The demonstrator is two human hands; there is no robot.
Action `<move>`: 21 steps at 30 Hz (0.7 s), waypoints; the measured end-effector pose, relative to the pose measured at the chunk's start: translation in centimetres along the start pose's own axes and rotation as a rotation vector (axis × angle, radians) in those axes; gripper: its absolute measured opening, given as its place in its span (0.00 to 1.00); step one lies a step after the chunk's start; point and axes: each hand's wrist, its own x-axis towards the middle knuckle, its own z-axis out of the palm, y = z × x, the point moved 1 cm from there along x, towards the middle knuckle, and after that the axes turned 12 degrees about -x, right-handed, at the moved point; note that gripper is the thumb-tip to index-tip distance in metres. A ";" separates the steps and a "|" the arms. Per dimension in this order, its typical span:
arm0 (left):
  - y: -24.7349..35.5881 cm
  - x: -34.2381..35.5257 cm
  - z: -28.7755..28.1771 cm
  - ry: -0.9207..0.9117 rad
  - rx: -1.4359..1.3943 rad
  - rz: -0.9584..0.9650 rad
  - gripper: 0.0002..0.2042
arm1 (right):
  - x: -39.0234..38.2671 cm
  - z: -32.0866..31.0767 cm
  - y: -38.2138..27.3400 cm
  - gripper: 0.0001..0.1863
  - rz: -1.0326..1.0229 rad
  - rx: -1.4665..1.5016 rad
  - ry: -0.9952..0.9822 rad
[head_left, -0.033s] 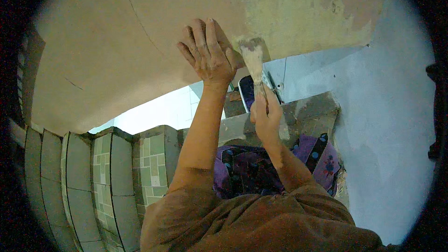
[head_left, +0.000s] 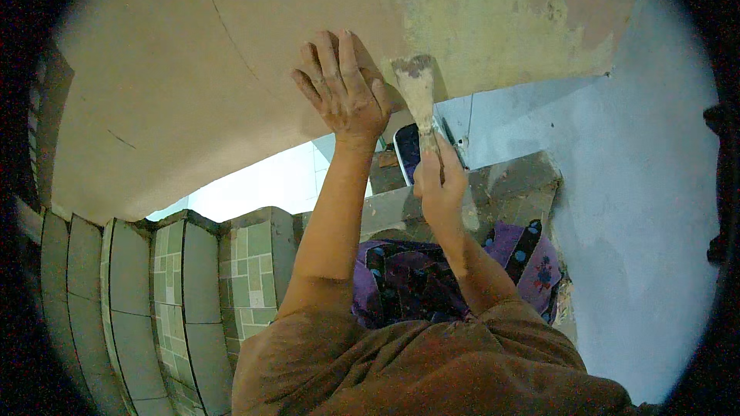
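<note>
My left hand (head_left: 344,92) lies flat on the wall's bare tan surface (head_left: 177,85), its fingers spread. Just to its right, my right hand (head_left: 441,183) is wrapped round the handle of a putty knife (head_left: 417,96). The blade is crusted with pale filler, and its darker, wide end points away from me. This end is at the border of the tan surface and a yellowish, patchy area (head_left: 478,27); whether it touches the wall I cannot tell.
Tiled stairs (head_left: 204,270) descend on the left. A bluish wall (head_left: 640,223) stands on the right. Beyond the grey ledge (head_left: 501,181) are a dark, white-rimmed tray-like object (head_left: 407,146) and a bright lower floor (head_left: 270,185). Purple patterned cloth (head_left: 524,262) covers my lap.
The putty knife and my right hand have shifted very slightly forward, away from me. My left hand stays in place on the wall.
</note>
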 end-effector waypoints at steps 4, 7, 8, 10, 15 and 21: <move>-0.2 0.0 0.0 0.017 0.002 0.016 0.28 | 1.0 0.3 0.0 0.18 -0.051 0.044 -0.001; -0.4 -0.2 0.0 0.013 0.010 -0.002 0.27 | 0.8 -0.2 0.4 0.18 -0.036 -0.052 -0.058; -0.5 -0.2 0.1 0.016 0.010 -0.008 0.27 | 0.7 -0.8 0.6 0.19 -0.027 -0.066 -0.027; -0.5 -0.3 0.1 0.009 0.014 -0.022 0.28 | 0.7 -2.4 1.0 0.18 -0.003 -0.154 -0.027; -0.5 -0.1 -0.1 0.024 0.030 0.014 0.27 | 2.9 -7.8 0.8 0.17 -0.161 -0.232 0.358; -1.1 -0.1 -0.4 -0.068 0.137 -0.048 0.28 | 1.5 -12.3 -1.7 0.13 -0.048 0.007 0.400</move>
